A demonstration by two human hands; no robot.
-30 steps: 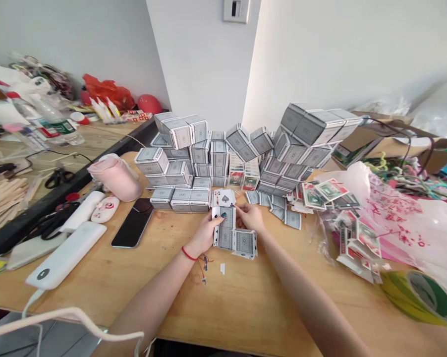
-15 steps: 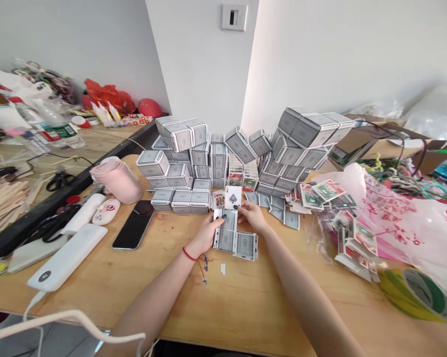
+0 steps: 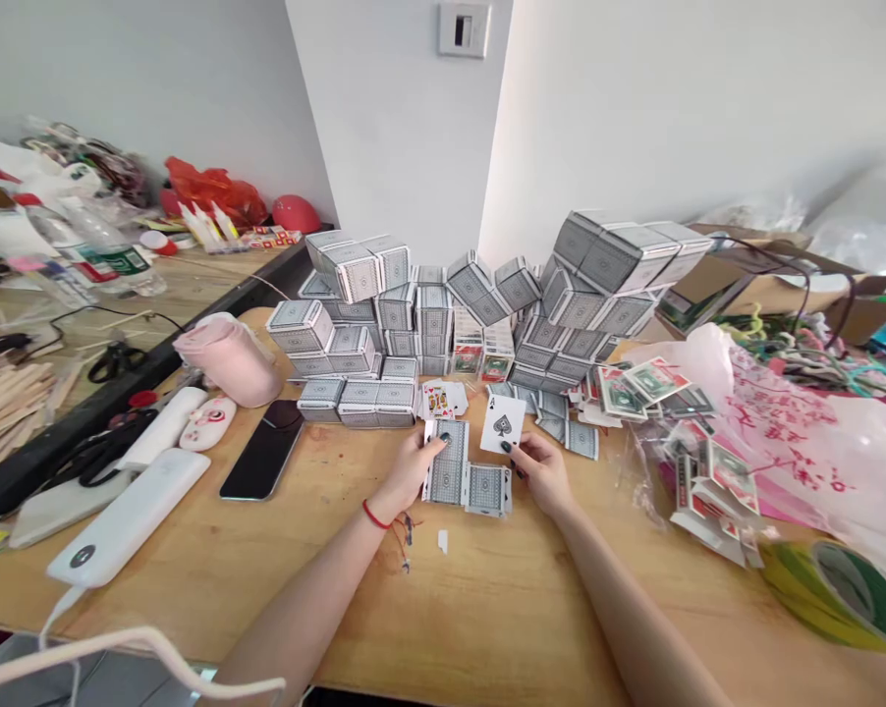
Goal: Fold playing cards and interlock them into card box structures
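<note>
Grey cubes (image 3: 384, 295) crowd behind ace (image 3: 503, 424), card strip (image 3: 465, 479) — phone (image 3: 262, 450) leftward.

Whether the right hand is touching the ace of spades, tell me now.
Touching. The head view shows the right hand pinching the ace of spades by its lower edge.

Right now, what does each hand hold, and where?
The right hand pinches the ace of spades by its bottom edge; left hand grips the joined cards at their left end.

Grey-patterned card backs (image 3: 449, 462), a white ace (image 3: 503, 424) with black spade, a pink pouch (image 3: 229, 358), red bracelet (image 3: 373, 515).
</note>
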